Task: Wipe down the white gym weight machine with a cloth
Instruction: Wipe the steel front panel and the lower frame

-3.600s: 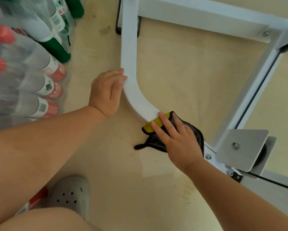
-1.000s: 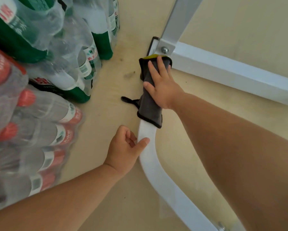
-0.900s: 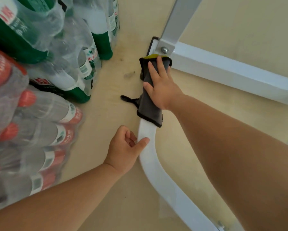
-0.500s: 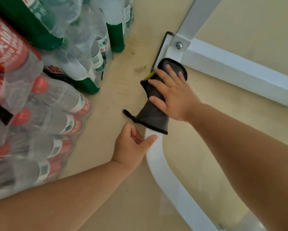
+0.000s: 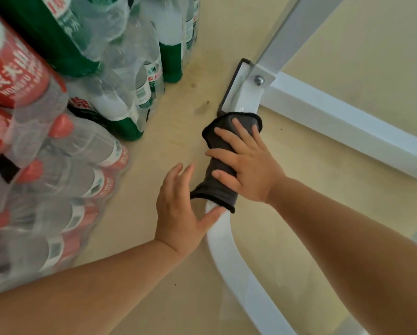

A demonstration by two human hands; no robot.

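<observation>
The white gym machine's base lies on the floor: a curved white bar (image 5: 229, 257) runs up to a bolted corner joint (image 5: 248, 93), where a straight white beam (image 5: 347, 126) branches right. A dark grey cloth (image 5: 219, 187) is draped over the curved bar just below the joint. My right hand (image 5: 246, 165) presses flat on the cloth, fingers spread over it. My left hand (image 5: 180, 211) sits just below and left of the cloth, fingers apart, thumb resting on the bare bar.
Shrink-wrapped packs of water bottles with red caps (image 5: 64, 180) and green labels (image 5: 135, 76) are stacked along the left, close to the bar. Beige floor (image 5: 287, 226) lies between the frame members. A white upright (image 5: 292, 27) rises from the corner joint.
My right hand has slid the cloth back down the bar, away from the corner joint. My left hand has opened its fingers and lifted slightly beside the cloth.
</observation>
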